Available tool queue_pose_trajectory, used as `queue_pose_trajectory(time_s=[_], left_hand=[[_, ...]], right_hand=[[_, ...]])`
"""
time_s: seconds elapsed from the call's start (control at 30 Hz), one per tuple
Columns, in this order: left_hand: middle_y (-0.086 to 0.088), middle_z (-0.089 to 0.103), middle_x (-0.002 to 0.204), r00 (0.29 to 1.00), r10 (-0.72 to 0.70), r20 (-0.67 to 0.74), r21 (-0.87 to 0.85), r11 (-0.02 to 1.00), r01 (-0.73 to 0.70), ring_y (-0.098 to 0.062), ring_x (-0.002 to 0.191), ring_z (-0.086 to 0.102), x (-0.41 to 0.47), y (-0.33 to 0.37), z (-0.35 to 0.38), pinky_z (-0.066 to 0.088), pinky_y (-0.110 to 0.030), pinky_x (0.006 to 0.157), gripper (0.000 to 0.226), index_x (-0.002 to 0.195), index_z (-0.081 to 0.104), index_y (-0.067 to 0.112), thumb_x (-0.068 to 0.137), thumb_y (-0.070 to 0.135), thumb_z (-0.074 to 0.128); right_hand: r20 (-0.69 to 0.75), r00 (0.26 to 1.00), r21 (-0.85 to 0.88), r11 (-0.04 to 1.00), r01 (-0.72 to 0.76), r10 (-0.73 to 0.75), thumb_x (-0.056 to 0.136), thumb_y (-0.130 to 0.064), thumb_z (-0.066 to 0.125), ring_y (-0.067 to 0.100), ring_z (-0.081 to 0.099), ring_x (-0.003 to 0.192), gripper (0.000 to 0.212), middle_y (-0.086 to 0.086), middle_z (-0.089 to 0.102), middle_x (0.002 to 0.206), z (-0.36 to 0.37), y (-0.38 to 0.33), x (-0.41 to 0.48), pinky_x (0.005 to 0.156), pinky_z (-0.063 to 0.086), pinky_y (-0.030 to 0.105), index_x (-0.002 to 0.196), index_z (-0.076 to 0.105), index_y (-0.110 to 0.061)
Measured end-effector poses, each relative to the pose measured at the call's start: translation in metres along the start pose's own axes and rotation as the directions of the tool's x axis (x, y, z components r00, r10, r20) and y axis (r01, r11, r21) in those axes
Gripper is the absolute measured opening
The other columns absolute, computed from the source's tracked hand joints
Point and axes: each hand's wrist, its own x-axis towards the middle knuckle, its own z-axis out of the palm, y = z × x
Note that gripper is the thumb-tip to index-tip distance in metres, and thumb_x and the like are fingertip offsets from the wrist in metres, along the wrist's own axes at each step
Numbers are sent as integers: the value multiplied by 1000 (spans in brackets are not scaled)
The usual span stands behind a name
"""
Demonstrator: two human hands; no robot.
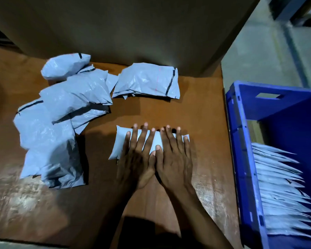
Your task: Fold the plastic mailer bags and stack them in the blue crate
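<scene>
Brown wooden table (169, 112), cardboard wall (133, 29) behind, grey floor (258, 65) to the right.
Table top reddish-brown and glossy, shows pale worn scuffs (25, 200) near front left and more at front right, ends in a straight right edge against the floor. Plain tan cardboard rises from the far part of the table, fills the upper frame, sits in shadow. Floor pale grey, crossed by a blurred dark stripe (294, 56); blue metal frame (284, 9) at top right, blurred.

- Brown surface (196, 112), scuffed pale near the front.
- Loose bags (61, 114) heaped at left.
- Bag stack (145, 81) toward the back.
- Folded bag (119, 146) mid-surface.
- Box (133, 24) along the back.
</scene>
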Motion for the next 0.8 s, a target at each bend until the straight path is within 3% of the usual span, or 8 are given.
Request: queue_pose_trajectory(time_s=[0.17,0.37,0.57,0.67,0.8], left_hand=[[-11,11,173,1000,-7,-17,8,1000,7,-36,160,2,10,-1,6,16,-56,127,66,164,24,15,103,34,39],[-16,15,171,997,24,-80,45,999,-21,-42,158,6,16,-8,19,20,-57,125,65,163,28,13,105,35,44],[-11,13,173,997,-27,-70,100,994,34,-41,159,5,16,-10,31,13,-55,128,65,165,23,19,106,43,34],[-11,8,173,996,-29,-81,136,990,40,-40,159,2,-3,-8,37,11,-57,128,64,166,15,21,109,49,21],[-12,10,173,994,-36,-104,135,990,50,-41,159,5,-13,-5,40,18,-58,126,63,166,17,20,110,49,24]], right_hand=[[79,997,-45,998,32,-28,110,-36,23,19,0,162,58,-5,17,174,3,4,13,129,13,50,166,24,-19],[90,995,-41,998,56,-53,111,-36,25,18,-3,162,58,-6,15,174,9,9,24,129,8,47,166,21,-20],[125,989,-9,997,76,-74,111,-40,21,20,1,162,57,-4,20,173,9,14,26,129,8,47,166,24,-23],[117,987,7,994,111,-111,112,-41,22,20,-5,162,57,-5,11,175,3,15,8,130,7,45,166,20,-27],[120,985,5,992,128,-128,112,-42,21,21,-12,161,57,-5,0,175,1,16,-5,130,1,44,167,14,-30]])
